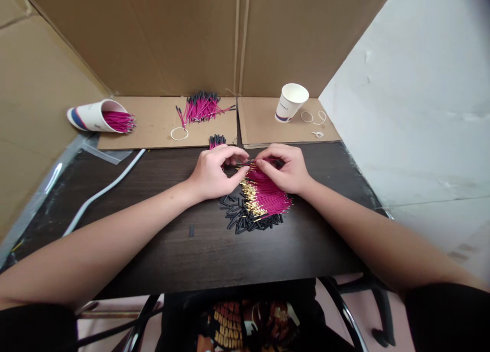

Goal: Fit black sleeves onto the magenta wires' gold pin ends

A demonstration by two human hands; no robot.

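My left hand [219,172] is closed in a pinch, with a small dark piece that looks like a black sleeve at its fingertips. Opposite it, my right hand [286,167] pinches a thin magenta wire between thumb and forefinger. The two sets of fingertips almost meet above a heap of magenta wires [273,196], whose gold pin ends point left. Short black sleeves [239,221] lie loose along the left and near side of this heap. A small bunch of wires with black ends [217,140] lies just beyond my left hand.
On cardboard at the back lies a pile of black-tipped magenta wires [202,107]. A tipped paper cup [90,116] holds more wires at left; another cup [291,102] stands upright at right near rubber bands [307,117]. A white cable [103,191] crosses the table's left side.
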